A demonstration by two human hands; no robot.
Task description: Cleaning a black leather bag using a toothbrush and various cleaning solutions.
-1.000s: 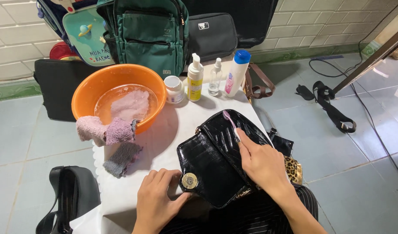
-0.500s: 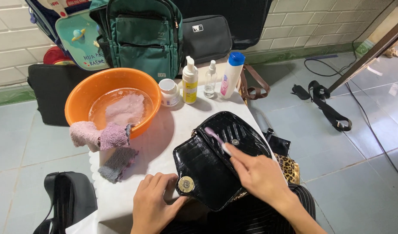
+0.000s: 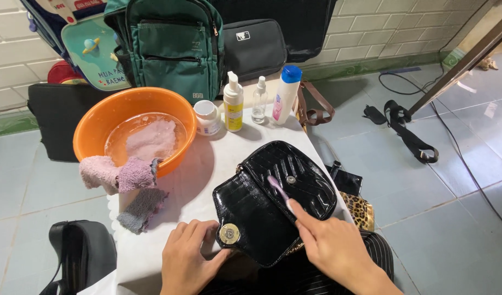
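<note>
My right hand (image 3: 338, 248) grips a pink toothbrush (image 3: 279, 190) against the glossy black quilted handbag (image 3: 272, 199) — my left hand (image 3: 185, 259), fingers curled, steadies its edge.

The white table (image 3: 207, 169) is bare between the orange bowl (image 3: 98, 117) and black purse (image 3: 272, 202); bottles (image 3: 233, 104) block the back.

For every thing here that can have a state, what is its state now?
black handbag: flap open, lying flat on the table
orange basin: holds water and a soaked cloth
pink cloths: draped over the basin rim
pump bottle: upright, closed
blue-capped bottle: upright, capped
toothbrush: bristles on the bag
left hand: steadying the bag
right hand: holding the toothbrush
</note>
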